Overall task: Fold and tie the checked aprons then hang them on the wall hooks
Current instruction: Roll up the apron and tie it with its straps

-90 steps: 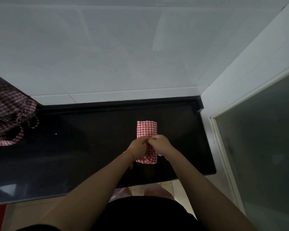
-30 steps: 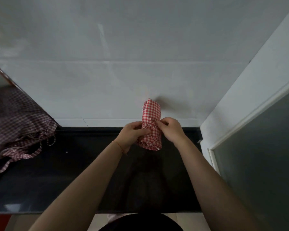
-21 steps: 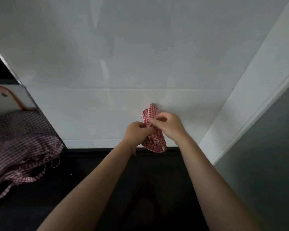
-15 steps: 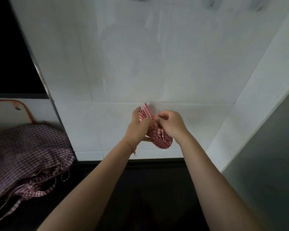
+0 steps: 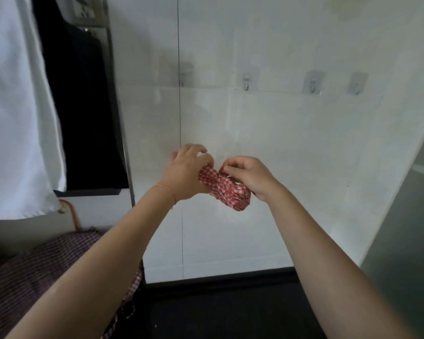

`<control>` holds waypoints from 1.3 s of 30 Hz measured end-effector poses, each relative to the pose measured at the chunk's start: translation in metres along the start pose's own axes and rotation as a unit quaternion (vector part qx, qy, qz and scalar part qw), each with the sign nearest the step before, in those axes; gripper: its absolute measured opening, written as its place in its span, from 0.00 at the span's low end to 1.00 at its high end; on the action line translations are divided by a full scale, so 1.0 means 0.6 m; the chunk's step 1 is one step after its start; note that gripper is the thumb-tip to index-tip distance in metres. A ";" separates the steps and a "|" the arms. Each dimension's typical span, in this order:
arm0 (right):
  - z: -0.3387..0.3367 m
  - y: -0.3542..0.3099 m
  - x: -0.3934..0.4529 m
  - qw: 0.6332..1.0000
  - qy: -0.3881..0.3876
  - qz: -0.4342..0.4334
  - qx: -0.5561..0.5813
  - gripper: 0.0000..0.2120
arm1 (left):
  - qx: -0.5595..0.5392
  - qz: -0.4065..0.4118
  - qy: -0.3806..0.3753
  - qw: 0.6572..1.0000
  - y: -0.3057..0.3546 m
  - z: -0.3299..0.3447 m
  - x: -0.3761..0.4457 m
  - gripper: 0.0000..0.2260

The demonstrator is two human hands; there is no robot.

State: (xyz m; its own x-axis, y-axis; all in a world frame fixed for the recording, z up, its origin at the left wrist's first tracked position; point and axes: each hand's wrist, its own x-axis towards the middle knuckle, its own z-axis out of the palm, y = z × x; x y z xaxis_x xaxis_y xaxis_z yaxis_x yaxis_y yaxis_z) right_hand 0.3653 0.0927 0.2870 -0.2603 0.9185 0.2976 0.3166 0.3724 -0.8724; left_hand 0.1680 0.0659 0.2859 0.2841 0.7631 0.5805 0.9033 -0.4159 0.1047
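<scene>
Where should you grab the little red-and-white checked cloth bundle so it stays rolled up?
Probably around its middle, coming in from both ends. The red-and-white checked cloth bundle is a squashy roll lying slanted in the air, so fingers wrapped around it keep the folds from springing open. The left hand holds the upper end and the right hand pinches near the top, below the wall hooks.

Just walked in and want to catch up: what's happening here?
A person holds a folded red checked apron in the air before a white tiled wall: the left hand grips one end, the right hand pinches it near the middle. Wall hooks above are bare. Another checked apron lies heaped at lower left.
</scene>
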 end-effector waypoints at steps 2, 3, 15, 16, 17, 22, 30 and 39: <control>0.010 -0.033 0.001 1.000 0.018 -0.008 -0.010 0.02 | 0.010 0.010 -0.021 1.000 -0.004 -0.035 0.006 0.20; 0.012 -0.048 0.006 0.999 0.032 -0.013 -0.032 0.01 | 0.014 0.013 -0.017 1.000 -0.005 -0.046 0.012 0.18; 0.035 -0.175 0.095 0.977 0.069 -0.084 -0.182 0.08 | 0.054 -0.007 0.069 0.996 -0.046 -0.147 0.053 0.19; 0.036 -0.183 0.101 0.977 0.065 -0.088 -0.183 0.07 | 0.054 -0.011 0.072 0.996 -0.051 -0.155 0.056 0.19; 0.036 -0.187 0.107 0.976 0.064 -0.092 -0.185 0.06 | 0.054 -0.013 0.074 0.996 -0.053 -0.159 0.058 0.19; 0.051 -0.213 0.136 0.970 0.091 -0.105 -0.202 0.07 | 0.027 -0.023 0.100 0.994 -0.061 -0.172 0.071 0.17; 0.051 -0.263 0.174 0.941 0.096 -0.163 -0.282 0.13 | -0.055 -0.045 0.179 0.981 -0.093 -0.179 0.088 0.22; 0.053 -0.276 0.199 0.930 0.083 -0.204 -0.295 0.09 | -0.053 -0.033 0.213 0.975 -0.104 -0.194 0.103 0.20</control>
State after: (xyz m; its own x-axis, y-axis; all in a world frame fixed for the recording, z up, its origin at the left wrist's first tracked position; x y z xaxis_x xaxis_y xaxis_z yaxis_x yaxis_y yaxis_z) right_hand 0.2530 0.1364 0.4549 -0.3397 0.6740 0.6560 0.6809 0.6574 -0.3228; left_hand 0.0917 0.0816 0.4091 0.0467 0.5250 0.8498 0.8703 -0.4390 0.2233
